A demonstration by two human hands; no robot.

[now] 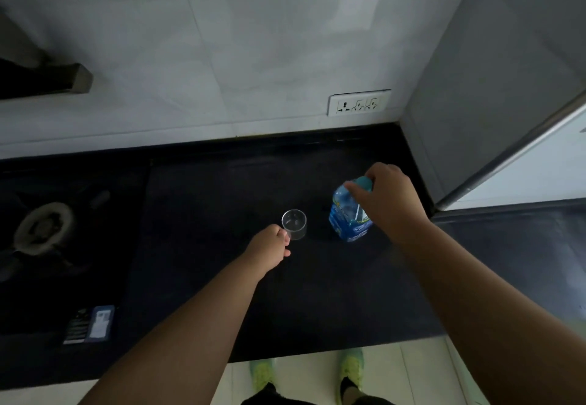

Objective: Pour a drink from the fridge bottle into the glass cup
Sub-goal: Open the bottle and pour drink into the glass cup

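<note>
Now my left hand [269,246] steadies the empty glass cup [295,224] on the worktop [222,214]; my right hand [385,201] grips the bottle [347,214] by its cap [364,182], probably to unscrew next.

A dim kitchen: a black worktop [222,277] fills the middle of the frame, below a pale tiled wall [222,40] with a white socket strip [359,105] right of centre. A gas burner [44,227] sits at left, a grey fridge side [491,87] at upper right, light floor tiles [304,373] along the bottom.
</note>
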